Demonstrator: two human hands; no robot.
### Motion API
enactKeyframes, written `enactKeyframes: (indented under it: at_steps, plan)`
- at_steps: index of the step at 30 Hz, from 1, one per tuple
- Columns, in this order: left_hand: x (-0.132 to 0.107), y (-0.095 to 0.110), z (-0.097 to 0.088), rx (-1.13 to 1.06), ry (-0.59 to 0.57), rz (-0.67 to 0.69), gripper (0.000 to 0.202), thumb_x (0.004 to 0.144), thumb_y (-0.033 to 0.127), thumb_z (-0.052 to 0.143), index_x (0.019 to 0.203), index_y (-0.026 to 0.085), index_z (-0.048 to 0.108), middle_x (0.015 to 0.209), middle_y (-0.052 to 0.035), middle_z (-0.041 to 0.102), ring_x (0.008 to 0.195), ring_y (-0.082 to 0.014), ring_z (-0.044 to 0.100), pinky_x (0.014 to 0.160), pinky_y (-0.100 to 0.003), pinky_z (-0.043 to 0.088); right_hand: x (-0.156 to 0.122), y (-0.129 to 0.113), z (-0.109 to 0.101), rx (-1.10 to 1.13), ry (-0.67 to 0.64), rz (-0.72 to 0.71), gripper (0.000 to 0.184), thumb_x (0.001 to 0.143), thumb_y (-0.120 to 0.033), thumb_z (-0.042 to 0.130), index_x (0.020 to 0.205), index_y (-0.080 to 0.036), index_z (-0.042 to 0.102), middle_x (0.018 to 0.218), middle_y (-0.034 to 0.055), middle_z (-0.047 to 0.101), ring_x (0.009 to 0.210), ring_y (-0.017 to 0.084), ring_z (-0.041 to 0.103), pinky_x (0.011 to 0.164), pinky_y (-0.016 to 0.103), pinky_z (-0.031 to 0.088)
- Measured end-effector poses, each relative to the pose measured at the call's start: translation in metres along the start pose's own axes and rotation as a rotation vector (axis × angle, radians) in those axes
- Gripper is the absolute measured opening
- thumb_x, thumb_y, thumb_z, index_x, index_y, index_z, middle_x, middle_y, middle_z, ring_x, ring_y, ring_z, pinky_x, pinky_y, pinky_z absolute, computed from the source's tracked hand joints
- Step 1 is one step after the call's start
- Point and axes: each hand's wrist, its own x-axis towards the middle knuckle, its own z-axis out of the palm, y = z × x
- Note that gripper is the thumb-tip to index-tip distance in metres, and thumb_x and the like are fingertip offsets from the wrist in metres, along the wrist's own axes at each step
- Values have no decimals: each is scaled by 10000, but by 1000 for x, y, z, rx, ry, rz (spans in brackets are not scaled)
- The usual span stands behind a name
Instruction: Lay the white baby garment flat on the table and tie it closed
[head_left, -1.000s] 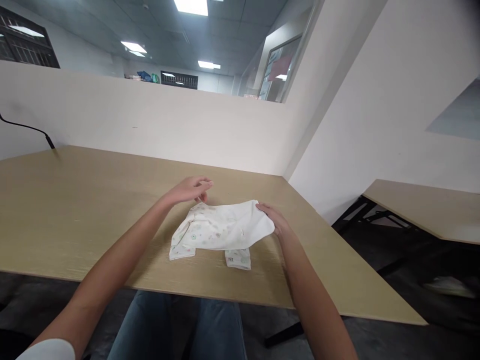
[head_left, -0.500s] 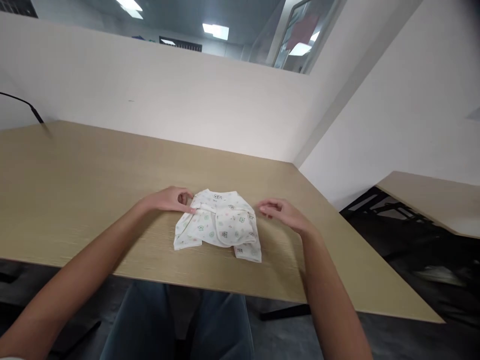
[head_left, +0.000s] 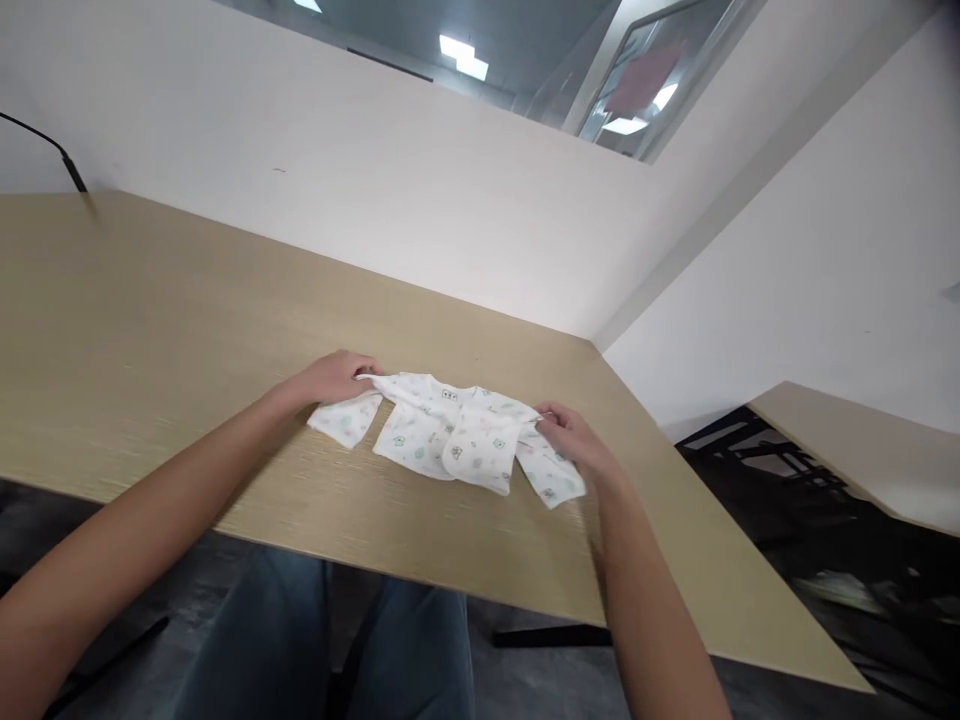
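Note:
A small white baby shirt [head_left: 450,435] with pale green and pink prints lies spread on the wooden table [head_left: 150,330], front up, both short sleeves pulled outwards. My left hand [head_left: 330,378] is closed on the shirt's left shoulder and sleeve. On the other side, my right hand [head_left: 574,440] pinches the right shoulder where the sleeve begins. Both forearms reach in from the near edge of the table.
White partition walls [head_left: 375,190] close the table at the back and right. A black cable [head_left: 45,145] comes down at the far left corner. A second table [head_left: 862,450] stands to the right across a dark gap. My knees in jeans [head_left: 315,640] show below the table edge.
The shirt was flipped front up, then its sleeves were drawn apart. Both hands moved outwards and took hold of the shoulders. The view tilted further down.

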Motion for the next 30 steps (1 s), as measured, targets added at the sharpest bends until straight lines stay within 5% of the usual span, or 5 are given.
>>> enactKeyframes:
  at_steps: [8,13,15,21,30]
  plan:
    - [-3,-10,-16,74,-193,-9,532,709,324,662,1239,274,656,1173,-15,720,947,-233,656,758,-265,451,-5,1,-23,-250,-333,-130,398,720,-277,726,1109,-194,732,1134,61,723,977,281,654,792,333,515]
    - [-3,-13,-31,318,199,-29,367,747,278,585,1103,227,659,856,-30,670,742,-212,583,639,-295,364,1,5,-33,-455,390,-355,300,770,-271,551,998,-171,719,890,69,670,800,224,591,747,334,455]
    - [-4,-15,-37,292,164,43,416,757,345,625,1154,223,647,877,-34,648,768,-213,578,667,-295,379,0,10,-42,-514,483,-385,316,790,-339,582,1031,-188,718,877,69,643,789,221,574,744,339,448]
    - [-3,-18,-28,219,-94,-51,645,779,752,595,1149,233,685,967,-62,674,834,-237,605,697,-303,405,0,25,-45,-525,241,-215,488,793,-608,682,1070,-211,744,1050,99,690,904,256,622,825,374,484]
    - [5,-43,-10,304,-35,-150,559,937,670,365,1233,266,614,1220,-125,572,1214,-331,510,1028,-480,387,14,38,-30,-446,64,-168,394,883,-496,571,1055,-195,758,1201,96,697,1088,275,641,933,366,495]
